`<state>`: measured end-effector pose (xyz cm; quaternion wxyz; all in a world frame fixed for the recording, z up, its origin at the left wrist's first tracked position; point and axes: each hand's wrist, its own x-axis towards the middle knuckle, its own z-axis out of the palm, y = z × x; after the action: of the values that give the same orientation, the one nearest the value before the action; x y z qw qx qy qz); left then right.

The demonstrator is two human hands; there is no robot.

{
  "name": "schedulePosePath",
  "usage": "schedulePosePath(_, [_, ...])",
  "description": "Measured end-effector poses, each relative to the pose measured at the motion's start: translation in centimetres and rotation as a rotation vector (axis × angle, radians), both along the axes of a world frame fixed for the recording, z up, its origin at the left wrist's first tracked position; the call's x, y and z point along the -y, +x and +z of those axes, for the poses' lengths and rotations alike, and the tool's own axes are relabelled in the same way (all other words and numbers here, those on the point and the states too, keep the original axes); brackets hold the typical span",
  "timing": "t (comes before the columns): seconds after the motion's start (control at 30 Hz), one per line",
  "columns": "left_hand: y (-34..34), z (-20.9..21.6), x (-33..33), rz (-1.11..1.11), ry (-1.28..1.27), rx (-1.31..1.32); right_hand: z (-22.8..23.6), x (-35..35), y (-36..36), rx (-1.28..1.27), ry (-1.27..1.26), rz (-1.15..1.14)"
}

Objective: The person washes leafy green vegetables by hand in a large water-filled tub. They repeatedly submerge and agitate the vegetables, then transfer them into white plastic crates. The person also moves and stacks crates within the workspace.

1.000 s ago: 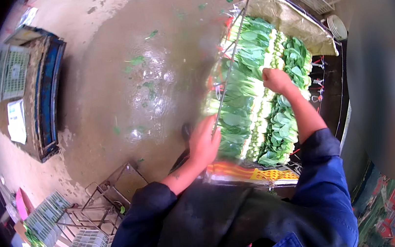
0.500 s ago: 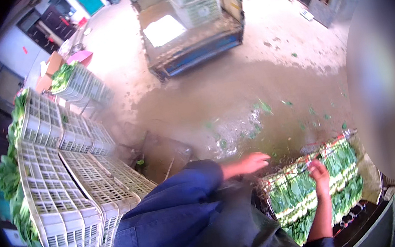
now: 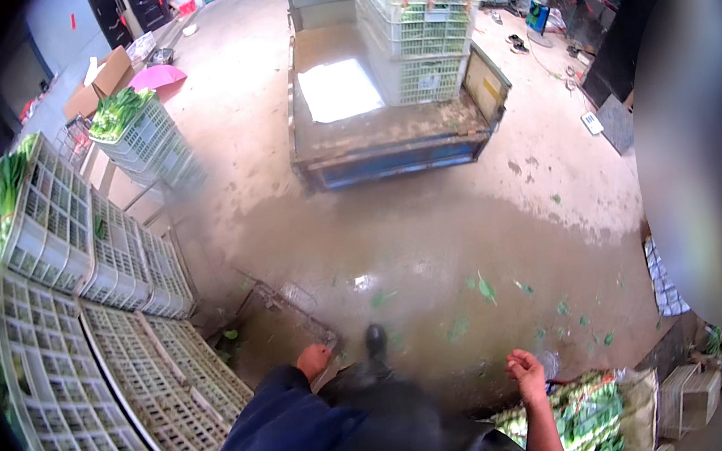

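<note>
My left hand (image 3: 313, 360) hangs beside my body near the dark wet slab, its fingers curled closed with nothing seen in them. My right hand (image 3: 526, 375) is raised just past the far edge of a crate of leafy greens (image 3: 588, 418). Its fingers are loosely bent and a little apart, and no object shows in them. The greens lie in neat rows with pale stems and green leaves. My body hides part of that crate. A dark boot (image 3: 376, 341) shows in front of me on the wet floor.
Stacked white plastic crates (image 3: 140, 370) line the left side. Ahead stands a flatbed cart (image 3: 399, 167) with stacked crates of greens (image 3: 422, 29). More crates of greens (image 3: 144, 144) stand at the far left. Loose leaves (image 3: 486, 289) lie on the wet concrete. A blurred patch covers the right.
My view has swung up, showing more of the cart. My left hand has moved left and down; my right hand has left the bundled greens and is beyond their far edge.
</note>
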<state>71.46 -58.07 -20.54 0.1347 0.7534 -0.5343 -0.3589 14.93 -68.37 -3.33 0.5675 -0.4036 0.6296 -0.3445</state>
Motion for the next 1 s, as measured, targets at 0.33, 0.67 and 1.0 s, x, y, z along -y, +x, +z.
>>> schedulePosePath(0.33, [7.3, 1.3, 16.4, 0.376, -0.033, -0.386, 0.4, 14.6, 3.6, -0.584, -0.001, 0.277])
schedulePosePath(0.67, [6.7, 1.5, 28.8, 0.371, 0.114, -0.348, -17.0, 12.4, -14.1, -1.109, 0.332, 0.947])
schedulePosePath(1.0, [6.9, 4.7, 41.6, 0.381, -0.007, -0.109, -28.5, 44.9, -14.2, -1.016, -0.820, 0.995])
